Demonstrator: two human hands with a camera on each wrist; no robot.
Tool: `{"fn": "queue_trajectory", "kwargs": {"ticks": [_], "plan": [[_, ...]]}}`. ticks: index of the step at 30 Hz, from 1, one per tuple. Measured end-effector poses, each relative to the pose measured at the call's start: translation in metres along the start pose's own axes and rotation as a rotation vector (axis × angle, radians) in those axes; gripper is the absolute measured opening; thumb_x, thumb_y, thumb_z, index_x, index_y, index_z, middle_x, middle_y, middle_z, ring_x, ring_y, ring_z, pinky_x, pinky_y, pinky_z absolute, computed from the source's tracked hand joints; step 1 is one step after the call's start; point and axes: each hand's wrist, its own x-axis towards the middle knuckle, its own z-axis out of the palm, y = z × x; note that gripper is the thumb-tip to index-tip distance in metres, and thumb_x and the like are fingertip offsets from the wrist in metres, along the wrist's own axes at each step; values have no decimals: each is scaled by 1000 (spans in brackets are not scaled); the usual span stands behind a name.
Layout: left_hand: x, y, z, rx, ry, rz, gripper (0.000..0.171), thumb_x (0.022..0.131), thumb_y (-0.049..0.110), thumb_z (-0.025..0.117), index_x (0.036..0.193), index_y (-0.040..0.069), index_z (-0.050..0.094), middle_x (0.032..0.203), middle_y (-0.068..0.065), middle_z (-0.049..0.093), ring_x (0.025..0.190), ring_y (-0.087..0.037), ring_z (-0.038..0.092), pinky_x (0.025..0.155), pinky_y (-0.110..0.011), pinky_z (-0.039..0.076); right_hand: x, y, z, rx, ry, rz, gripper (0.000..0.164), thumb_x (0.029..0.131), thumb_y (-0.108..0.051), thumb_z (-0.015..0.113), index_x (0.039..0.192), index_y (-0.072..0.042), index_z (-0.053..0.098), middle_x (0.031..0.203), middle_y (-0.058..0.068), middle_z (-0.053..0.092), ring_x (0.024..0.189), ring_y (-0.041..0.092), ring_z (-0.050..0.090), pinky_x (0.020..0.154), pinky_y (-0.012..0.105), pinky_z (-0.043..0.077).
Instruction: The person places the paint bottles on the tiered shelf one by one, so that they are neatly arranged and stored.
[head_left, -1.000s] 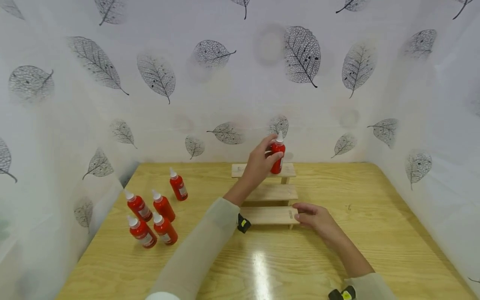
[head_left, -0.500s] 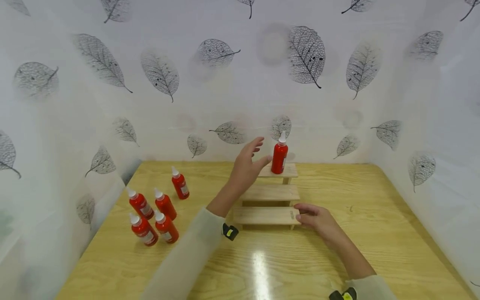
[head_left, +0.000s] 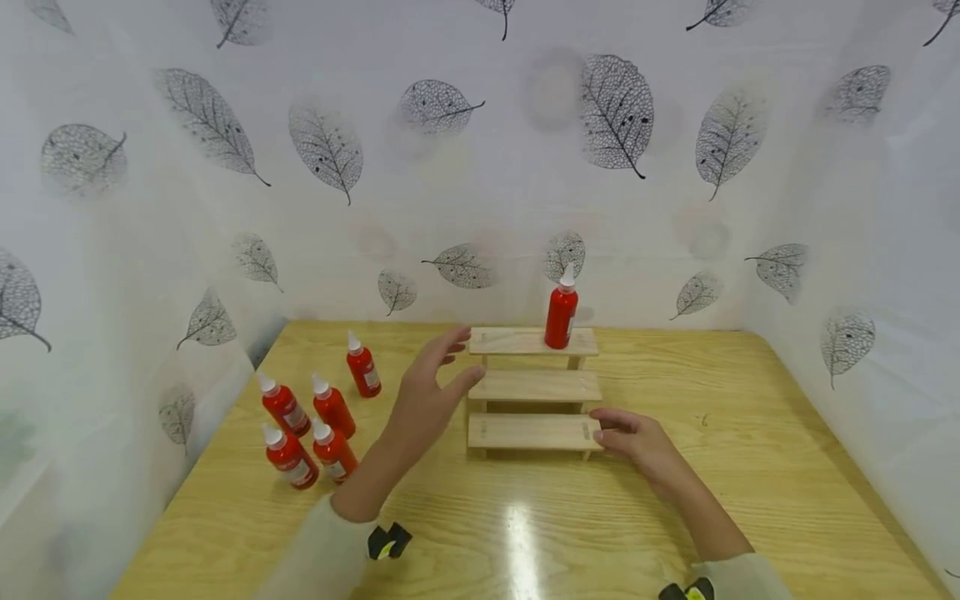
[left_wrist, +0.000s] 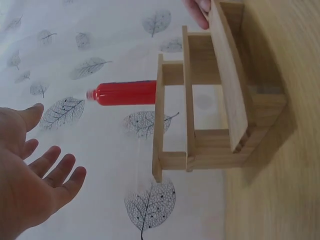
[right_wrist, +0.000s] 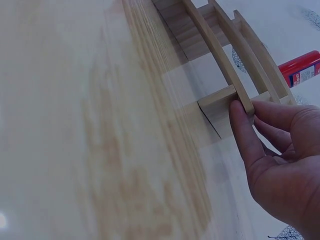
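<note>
1. State of left hand [head_left: 422, 402]: free of any grasp; fingers extended, thumb spread apart. Centre of the head frame, slightly left, beside the left end of the three-tier wooden rack [head_left: 536, 385]. Gap between hand and rack visible in the left wrist frame.
2. State of right hand [head_left: 643, 446]: grasping. Thumb and fingers pinch the right end of the lowest step [head_left: 525, 432], right of centre in the head frame; grip confirmed in the right wrist frame.
3. Wrists: pale sleeves [head_left: 326, 546]; dark wrist units [head_left: 390, 542] with yellow marks, lower edge of the head frame.
4. Red bottle [head_left: 560, 318]: upright on the top step [head_left: 510, 340], right of its middle; white nozzle upward. Partly cropped at the right edge of the right wrist frame.
5. Four-bottle cluster [head_left: 333, 412]: left of the head frame, red, white nozzles. Fifth bottle [head_left: 364, 372] stands just behind, near.
6. Table [head_left: 675, 500]: yellowish wood grain; glare streak, lower centre. Leaf-printed white sheet [head_left: 480, 192] fills the upper frame.
</note>
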Motion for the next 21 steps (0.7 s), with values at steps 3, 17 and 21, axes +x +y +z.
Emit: {"fn": "queue_trajectory", "kwargs": {"ticks": [3, 17, 21], "plan": [[-22, 1, -19, -8, 16, -53, 55, 96, 33, 70, 147, 26, 50, 143, 5, 56, 130, -21, 55, 109, -45, 48, 0, 0, 1, -4, 1, 1, 54, 96, -21, 69, 142, 3, 52, 137, 21, 53, 109, 13, 62, 91, 25, 56], [-113, 8, -99, 161, 323, -323, 49, 94, 19, 72, 141, 22, 56, 134, 5, 60, 115, 0, 57, 93, -4, 45, -3, -3, 2, 1, -9, 1, 55, 97, -22, 68, 144, 2, 51, 142, 21, 48, 112, 14, 58, 92, 24, 56], [-130, -4, -116, 204, 465, -365, 51, 92, 12, 74, 140, 18, 58, 130, 4, 62, 113, 2, 57, 94, -3, 44, -3, -3, 2, 6, -11, 4, 55, 97, -22, 68, 144, 1, 51, 141, 21, 49, 111, 13, 59, 92, 24, 55]]}}
